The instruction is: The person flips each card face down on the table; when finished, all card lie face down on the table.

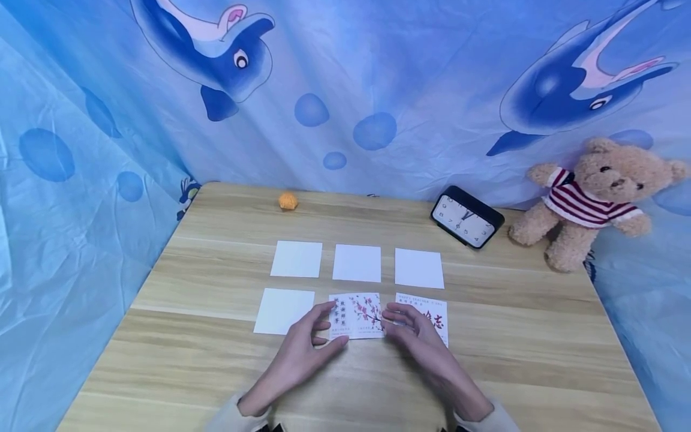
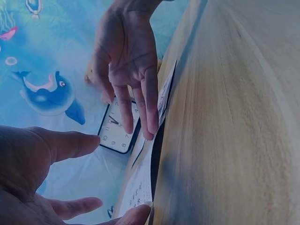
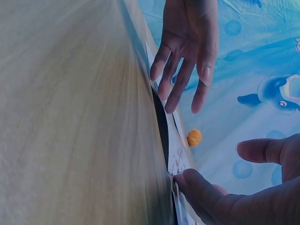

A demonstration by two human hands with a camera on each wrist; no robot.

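Blue dolphin-print cloth [image 1: 378,72] hangs behind and around your wooden table [image 1: 216,372]. Six cards lie on it in two rows of three. The blossom card [image 1: 357,315], face up with pink flowers and dark writing, sits in the middle of the near row, directly between your two hands.

Your left hand [image 1: 302,351] rests at the card's left edge, fingers loosely spread and nearly straight; in the left wrist view a fingertip meets the near corner of the card. Your right hand [image 1: 418,339] is at the card's right edge, fingers relaxed, one fingertip touching that edge in the right wrist view. Neither hand curls round the card; it lies flat on the table, touched only at its sides.

Just right of it, partly under your right hand, lies a printed card [image 1: 432,312] with red characters. To the left is a blank card [image 1: 283,310], and three more blank cards [image 1: 357,263] fill the far row.

Farther off, an orange ball [image 1: 288,201] sits near the far edge, a black clock [image 1: 466,216] leans at the far right, and a teddy bear [image 1: 591,198] in a striped shirt sits beside it.
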